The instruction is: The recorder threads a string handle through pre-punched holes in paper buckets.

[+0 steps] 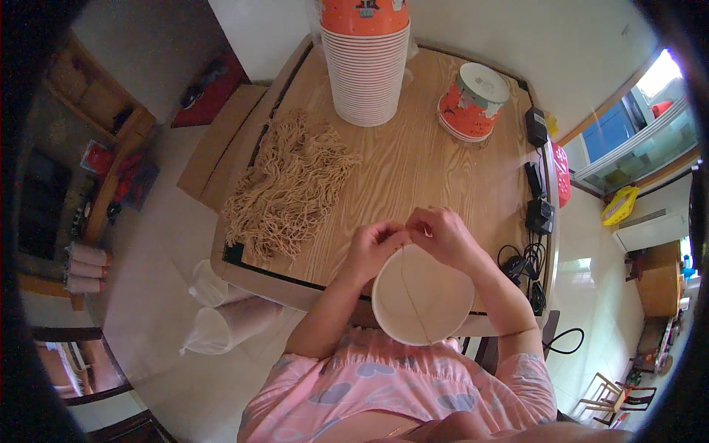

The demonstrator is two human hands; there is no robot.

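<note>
In front of my body a white-lined paper bucket (450,295) is held with its round opening facing up. A thin tan string (413,295) runs across this opening, from the near rim to my fingers at the far rim. My left hand (378,247) is closed in a pinch on the string at the far rim. Beside it, almost touching, my right hand (445,232) also pinches there; its fingertips partly hide the string's end. Left of my hands lies a loose heap of tan strings (295,184) on the wooden table (399,170).
A tall stack of nested paper buckets (367,81) stands at the back. Upside-down orange and green buckets (473,107) sit at the back right. Black power adapters (540,214) and cables line the right edge. Bagged stacks (236,321) lie on the floor at left, near a cardboard box (218,151).
</note>
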